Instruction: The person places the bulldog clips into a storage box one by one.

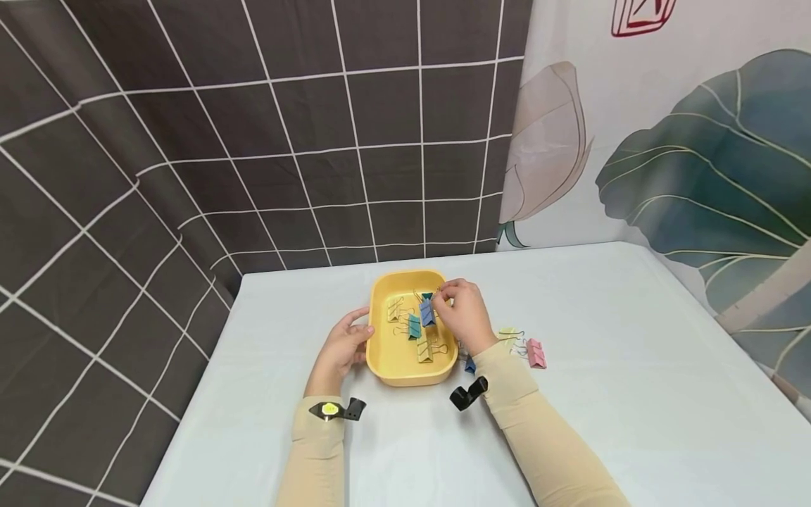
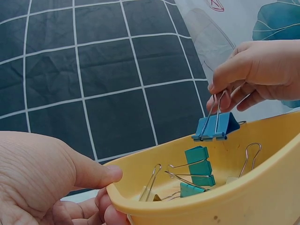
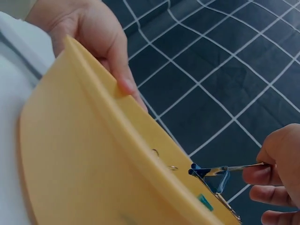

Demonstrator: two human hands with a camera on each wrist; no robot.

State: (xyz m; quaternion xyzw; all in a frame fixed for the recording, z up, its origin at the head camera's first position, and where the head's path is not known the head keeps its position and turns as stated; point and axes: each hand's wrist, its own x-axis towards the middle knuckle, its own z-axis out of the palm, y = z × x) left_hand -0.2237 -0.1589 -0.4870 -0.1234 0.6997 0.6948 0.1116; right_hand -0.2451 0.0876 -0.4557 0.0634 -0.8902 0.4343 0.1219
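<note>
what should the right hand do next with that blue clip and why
Probably lower the blue clip gently into the yellow tray: the right hand pinches it over the tray's inside, the left hand holds the tray at its side, and a teal clip and a yellow clip lie in there.
</note>
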